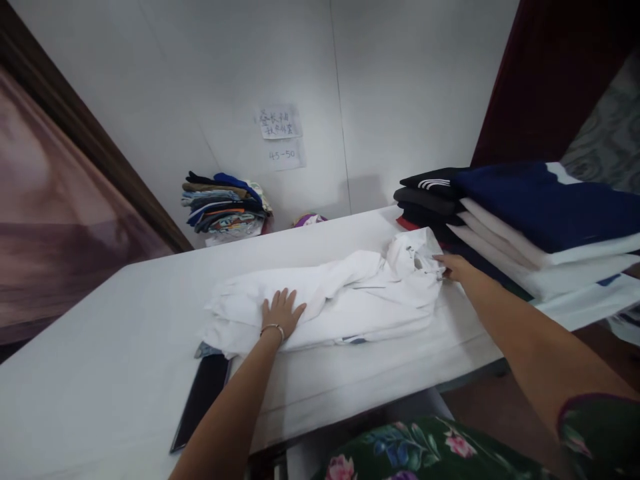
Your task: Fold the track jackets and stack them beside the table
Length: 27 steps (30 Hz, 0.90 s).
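Note:
A white shirt point(370, 300) lies lengthwise across the white table, partly folded and wrinkled, with its collar end bunched up at the right. My left hand point(283, 315) rests flat on the left part of the shirt, fingers spread, a bracelet at the wrist. At the collar end, my right hand point(451, 267) has its fingers closed on the edge of the cloth; the fingertips are partly hidden. A bit of grey-blue fabric point(207, 350) peeks out beneath the shirt's lower left corner. Beside that corner lies a flat black panel point(203, 397), partly covered by my left forearm.
Folded dark clothes point(430, 193) and a taller pile of navy and white garments point(555, 213) stand at the right. Another clothes stack point(227, 207) sits behind the table point(100, 347), near the wall. Handwritten paper notes point(281, 127) hang there. A pinkish curtain point(60, 220) borders the left.

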Each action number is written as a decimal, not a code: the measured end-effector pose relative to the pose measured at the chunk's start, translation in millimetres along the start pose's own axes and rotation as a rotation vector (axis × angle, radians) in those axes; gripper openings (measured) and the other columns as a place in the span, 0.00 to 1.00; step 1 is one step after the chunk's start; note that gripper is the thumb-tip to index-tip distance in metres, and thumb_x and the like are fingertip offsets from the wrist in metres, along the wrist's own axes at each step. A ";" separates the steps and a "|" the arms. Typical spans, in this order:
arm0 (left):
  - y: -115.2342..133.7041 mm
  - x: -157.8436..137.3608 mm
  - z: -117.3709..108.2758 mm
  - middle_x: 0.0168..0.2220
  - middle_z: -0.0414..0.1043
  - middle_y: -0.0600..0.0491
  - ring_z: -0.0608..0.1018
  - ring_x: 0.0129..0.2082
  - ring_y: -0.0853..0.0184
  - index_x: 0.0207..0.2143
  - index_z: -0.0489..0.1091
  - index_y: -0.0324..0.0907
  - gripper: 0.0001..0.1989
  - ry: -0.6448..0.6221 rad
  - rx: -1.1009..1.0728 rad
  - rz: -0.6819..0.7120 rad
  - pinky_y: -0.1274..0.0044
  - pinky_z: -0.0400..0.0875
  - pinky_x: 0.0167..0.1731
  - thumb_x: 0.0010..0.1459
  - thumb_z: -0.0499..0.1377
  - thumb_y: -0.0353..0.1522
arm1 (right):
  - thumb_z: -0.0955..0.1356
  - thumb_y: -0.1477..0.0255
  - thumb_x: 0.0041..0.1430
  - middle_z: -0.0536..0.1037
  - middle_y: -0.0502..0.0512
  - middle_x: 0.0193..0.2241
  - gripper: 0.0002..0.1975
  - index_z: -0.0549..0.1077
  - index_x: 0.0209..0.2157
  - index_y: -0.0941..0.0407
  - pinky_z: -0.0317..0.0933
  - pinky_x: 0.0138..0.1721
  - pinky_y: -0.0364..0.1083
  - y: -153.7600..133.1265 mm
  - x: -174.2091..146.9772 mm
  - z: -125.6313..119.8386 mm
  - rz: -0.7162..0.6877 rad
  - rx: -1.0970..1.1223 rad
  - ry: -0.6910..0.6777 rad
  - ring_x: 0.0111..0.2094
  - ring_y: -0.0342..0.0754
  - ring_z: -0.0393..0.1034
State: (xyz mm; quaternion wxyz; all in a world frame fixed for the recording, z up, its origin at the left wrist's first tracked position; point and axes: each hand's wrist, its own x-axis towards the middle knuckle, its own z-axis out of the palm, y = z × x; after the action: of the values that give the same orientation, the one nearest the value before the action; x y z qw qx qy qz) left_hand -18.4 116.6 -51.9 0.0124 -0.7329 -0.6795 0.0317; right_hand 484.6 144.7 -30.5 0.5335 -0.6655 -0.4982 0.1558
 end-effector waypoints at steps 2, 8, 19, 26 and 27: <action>0.0 -0.4 -0.3 0.68 0.42 0.52 0.46 0.67 0.58 0.65 0.50 0.48 0.32 -0.007 -0.015 -0.002 0.57 0.40 0.62 0.62 0.40 0.49 | 0.65 0.60 0.52 0.69 0.53 0.17 0.13 0.65 0.23 0.54 0.66 0.25 0.50 -7.2 1.2 -3.3 0.038 0.105 0.004 0.23 0.49 0.68; 0.4 -0.5 0.1 0.68 0.42 0.52 0.45 0.67 0.58 0.65 0.51 0.47 0.32 -0.008 -0.025 -0.005 0.57 0.40 0.62 0.62 0.40 0.49 | 0.57 0.66 0.53 0.77 0.64 0.38 0.18 0.69 0.40 0.58 0.67 0.43 0.51 -29.7 -17.5 -42.1 0.052 0.358 0.022 0.45 0.55 0.70; 0.2 0.7 3.7 0.68 0.42 0.52 0.45 0.67 0.58 0.65 0.51 0.48 0.32 0.001 -0.034 -0.008 0.58 0.38 0.62 0.62 0.39 0.49 | 0.62 0.64 0.51 0.76 0.60 0.45 0.23 0.71 0.48 0.56 0.63 0.49 0.54 -113.1 -55.9 -15.8 -0.159 0.538 -0.076 0.49 0.55 0.69; 2.2 -2.4 2.3 0.68 0.42 0.52 0.45 0.67 0.58 0.65 0.50 0.48 0.32 -0.010 -0.063 -0.008 0.58 0.38 0.62 0.62 0.40 0.50 | 0.68 0.58 0.55 0.74 0.58 0.51 0.19 0.76 0.45 0.52 0.53 0.59 0.55 -143.9 -150.3 87.8 -0.825 -0.056 -1.010 0.59 0.54 0.59; 2.2 -2.6 3.1 0.68 0.42 0.52 0.45 0.67 0.58 0.65 0.51 0.49 0.32 -0.004 -0.069 -0.008 0.58 0.38 0.62 0.63 0.40 0.49 | 0.67 0.60 0.57 0.75 0.59 0.50 0.17 0.76 0.45 0.53 0.56 0.58 0.55 -141.1 -162.2 93.9 -0.876 -0.050 -1.024 0.58 0.53 0.62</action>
State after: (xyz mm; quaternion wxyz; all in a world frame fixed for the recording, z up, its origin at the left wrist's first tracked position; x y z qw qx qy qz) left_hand -16.5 113.8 -55.1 -0.0140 -0.7302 -0.6830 0.0095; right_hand 271.3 53.0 3.2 0.2285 -0.2564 -0.9156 0.2091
